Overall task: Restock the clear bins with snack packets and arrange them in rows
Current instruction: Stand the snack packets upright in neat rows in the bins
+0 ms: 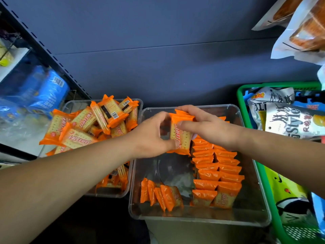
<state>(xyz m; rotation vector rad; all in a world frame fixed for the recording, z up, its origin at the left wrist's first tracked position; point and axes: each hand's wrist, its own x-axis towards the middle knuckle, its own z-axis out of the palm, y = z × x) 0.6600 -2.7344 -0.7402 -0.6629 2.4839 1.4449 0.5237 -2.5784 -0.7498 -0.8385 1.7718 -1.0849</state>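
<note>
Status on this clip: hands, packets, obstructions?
Left hand and right hand both grip orange packets at right clear bin. Two rows standing, third begun. Nothing blocking.

Orange cracker packets [218, 166] stand in two rows along the right side of a clear bin [198, 217]; a held packet [181, 136] stands upright above it. The left bin [70, 104] holds a loose heap [84, 127].

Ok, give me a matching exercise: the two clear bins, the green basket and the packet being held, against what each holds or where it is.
1 left clear bin
2 right clear bin
3 green basket
4 held packet

A holds big printed bags
B holds a loose heap
C holds upright rows
D above the right clear bin

Pairs: 1-B, 2-C, 3-A, 4-D
</note>
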